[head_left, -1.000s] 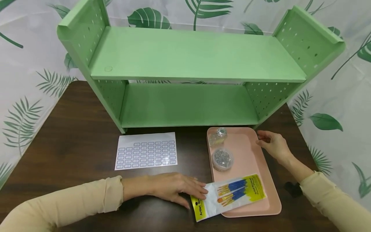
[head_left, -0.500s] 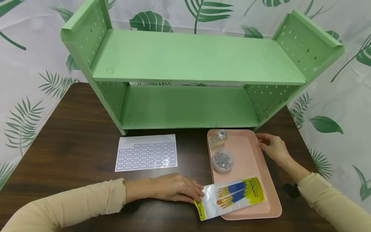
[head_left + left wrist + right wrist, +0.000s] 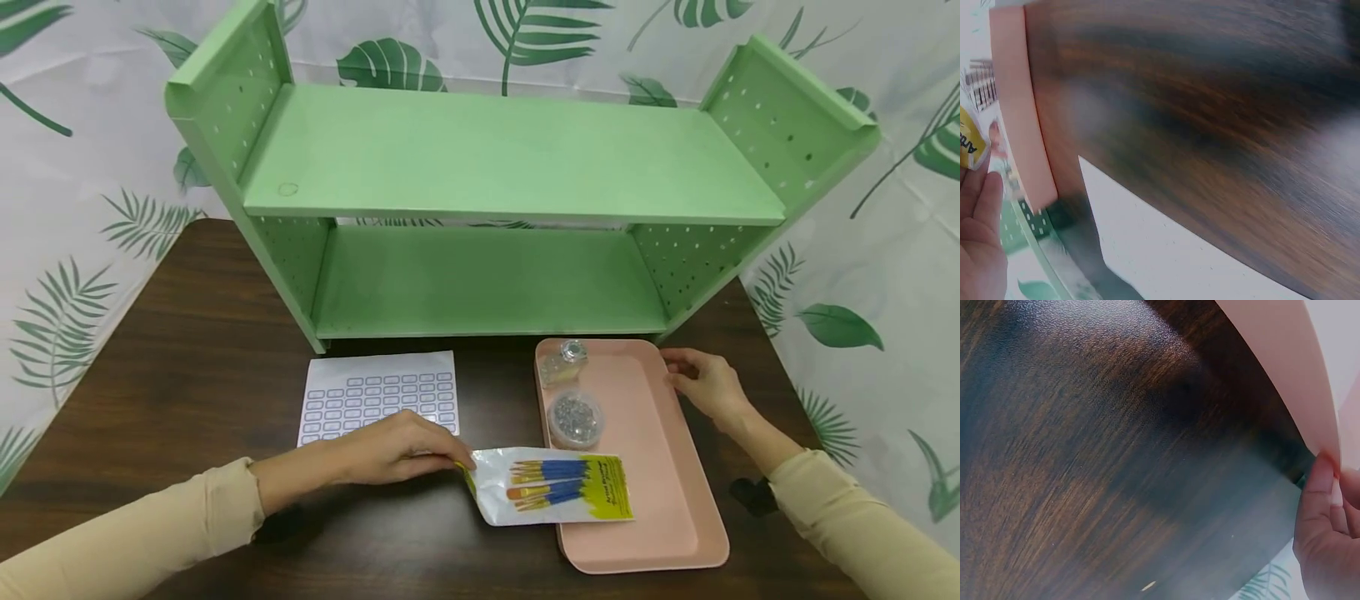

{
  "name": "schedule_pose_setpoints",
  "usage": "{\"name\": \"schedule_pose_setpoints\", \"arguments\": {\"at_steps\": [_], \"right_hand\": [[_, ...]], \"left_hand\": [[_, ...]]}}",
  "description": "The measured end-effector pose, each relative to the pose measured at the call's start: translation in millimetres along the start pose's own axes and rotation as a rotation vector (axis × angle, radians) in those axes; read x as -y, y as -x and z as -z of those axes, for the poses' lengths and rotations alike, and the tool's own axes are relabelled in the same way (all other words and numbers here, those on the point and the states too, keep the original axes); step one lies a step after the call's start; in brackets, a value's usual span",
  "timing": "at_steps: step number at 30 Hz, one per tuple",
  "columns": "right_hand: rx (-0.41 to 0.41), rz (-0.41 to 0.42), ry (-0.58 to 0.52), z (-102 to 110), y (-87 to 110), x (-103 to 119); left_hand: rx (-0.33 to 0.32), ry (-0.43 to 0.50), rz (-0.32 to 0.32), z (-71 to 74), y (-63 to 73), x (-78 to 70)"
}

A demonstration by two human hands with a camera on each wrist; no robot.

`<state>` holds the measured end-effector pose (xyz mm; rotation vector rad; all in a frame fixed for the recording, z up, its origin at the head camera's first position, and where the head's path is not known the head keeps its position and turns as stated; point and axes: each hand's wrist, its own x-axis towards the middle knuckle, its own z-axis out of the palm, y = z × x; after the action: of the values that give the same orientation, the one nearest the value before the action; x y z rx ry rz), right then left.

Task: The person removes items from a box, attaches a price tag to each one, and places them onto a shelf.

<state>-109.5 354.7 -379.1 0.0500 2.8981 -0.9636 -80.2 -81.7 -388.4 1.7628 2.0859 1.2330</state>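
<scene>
My left hand (image 3: 390,450) pinches the left end of a white and yellow packet of paintbrushes (image 3: 551,487). The packet's left end is lifted, while its right part lies over the pink tray (image 3: 652,467). In the left wrist view, the packet's yellow corner (image 3: 971,140) shows at the fingertips. My right hand (image 3: 708,383) pinches the tray's rim at the far right corner, as the right wrist view also shows with the thumb and a finger on the tray wall (image 3: 1297,387). A round clear tub of silvery bits (image 3: 576,418) and a small glass bottle (image 3: 562,364) stand in the tray.
A green two-tier shelf (image 3: 487,154) stands at the back of the dark wooden table (image 3: 187,375). A white sheet of labels (image 3: 382,392) lies left of the tray, partly behind my left hand. A leaf-patterned cloth (image 3: 60,167) hangs behind.
My left hand has taken hold of the paintbrush packet and drawn it left, partly off the tray. The right hand stays at the tray's corner and now touches its rim.
</scene>
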Motion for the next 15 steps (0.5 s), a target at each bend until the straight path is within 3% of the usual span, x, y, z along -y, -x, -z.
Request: {"name": "schedule_pose_setpoints", "arguments": {"at_steps": [15], "right_hand": [[0.018,-0.015,-0.111,-1.8,-2.1,-3.3]], "left_hand": [[-0.093,0.123,0.226,41.2,66.1,-4.0]]}}
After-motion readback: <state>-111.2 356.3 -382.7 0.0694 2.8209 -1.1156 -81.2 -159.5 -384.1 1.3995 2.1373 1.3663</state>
